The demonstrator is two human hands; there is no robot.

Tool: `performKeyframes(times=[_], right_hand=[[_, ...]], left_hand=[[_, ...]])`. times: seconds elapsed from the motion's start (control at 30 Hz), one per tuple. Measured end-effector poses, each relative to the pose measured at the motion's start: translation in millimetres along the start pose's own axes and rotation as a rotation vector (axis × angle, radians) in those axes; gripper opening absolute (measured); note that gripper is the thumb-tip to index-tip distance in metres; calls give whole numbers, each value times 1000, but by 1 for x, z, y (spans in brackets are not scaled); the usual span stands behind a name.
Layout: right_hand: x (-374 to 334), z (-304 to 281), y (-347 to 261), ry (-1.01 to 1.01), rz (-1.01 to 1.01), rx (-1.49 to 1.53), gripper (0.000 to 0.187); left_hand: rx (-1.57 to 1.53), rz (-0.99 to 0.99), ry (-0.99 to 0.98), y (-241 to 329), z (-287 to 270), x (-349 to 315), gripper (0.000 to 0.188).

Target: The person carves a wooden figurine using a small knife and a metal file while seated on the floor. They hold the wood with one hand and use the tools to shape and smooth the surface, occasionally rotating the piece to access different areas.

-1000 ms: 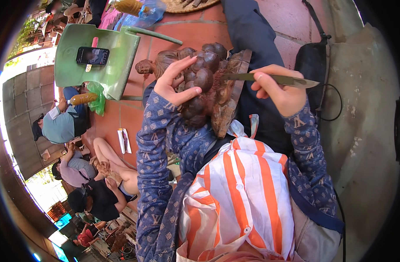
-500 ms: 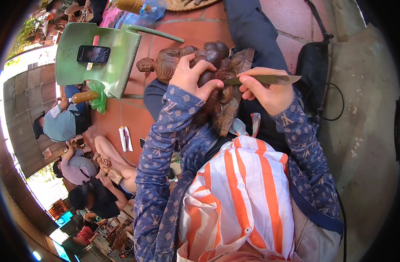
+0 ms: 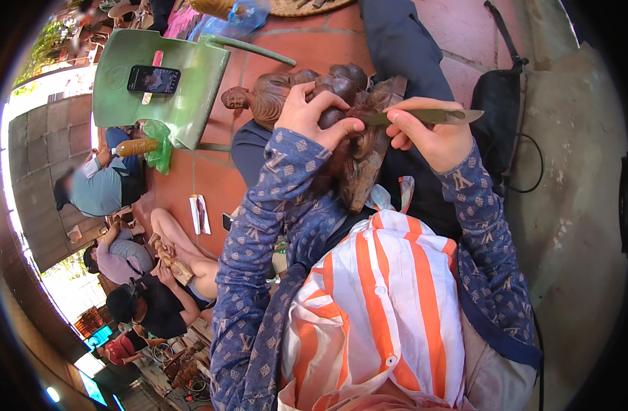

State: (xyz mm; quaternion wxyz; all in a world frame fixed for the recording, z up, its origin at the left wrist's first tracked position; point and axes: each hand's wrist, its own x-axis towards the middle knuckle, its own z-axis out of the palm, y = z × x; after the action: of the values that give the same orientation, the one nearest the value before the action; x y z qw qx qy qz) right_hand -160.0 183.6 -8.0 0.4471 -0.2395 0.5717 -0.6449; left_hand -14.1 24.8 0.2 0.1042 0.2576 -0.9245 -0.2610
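A dark brown carved wooden statue [image 3: 269,103] lies on its side across my lap, its head to the left and its broad base [image 3: 368,171] to the right. My left hand [image 3: 307,120] is closed round its middle, thumb and fingers pressed on the rounded carving. In my right hand [image 3: 430,140] I pinch a flat metal carving knife [image 3: 454,116]. One end of the knife sticks out to the right past my hand. Its other end reaches the carving near the base, beside my left thumb, where the contact is partly hidden.
A green plastic chair [image 3: 211,82] with a phone [image 3: 153,79] on it stands at the left. A black bag [image 3: 492,123] with a cable lies to the right. Several people sit at the left, one holding a pale wood carving [image 3: 173,264]. A woven tray [image 3: 307,5] shows at the top.
The whole view has shifted slightly, so statue and hands appear a little further right. Both hands keep their hold, with the knife at nearly the same spot on the carving.
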Motion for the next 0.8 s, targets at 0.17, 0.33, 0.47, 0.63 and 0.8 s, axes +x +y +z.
performKeyframes(times=[0.17, 0.33, 0.47, 0.63, 0.8], right_hand=[[-2, -1, -7, -60, 49, -59, 15], [1, 3, 2, -104, 70, 23, 15], [2, 2, -2, -22, -17, -158, 15], [0, 1, -8, -87, 51, -52, 15], [1, 4, -4, -40, 49, -75, 16]], left_hand=[[-8, 13, 35, -6, 2, -1, 47], [-76, 100, -57, -21, -12, 2, 48], [-39, -51, 73, -7, 9, -1, 48], [-105, 124, -58, -20, -11, 1, 48], [-69, 15, 18, -14, 0, 0, 48]])
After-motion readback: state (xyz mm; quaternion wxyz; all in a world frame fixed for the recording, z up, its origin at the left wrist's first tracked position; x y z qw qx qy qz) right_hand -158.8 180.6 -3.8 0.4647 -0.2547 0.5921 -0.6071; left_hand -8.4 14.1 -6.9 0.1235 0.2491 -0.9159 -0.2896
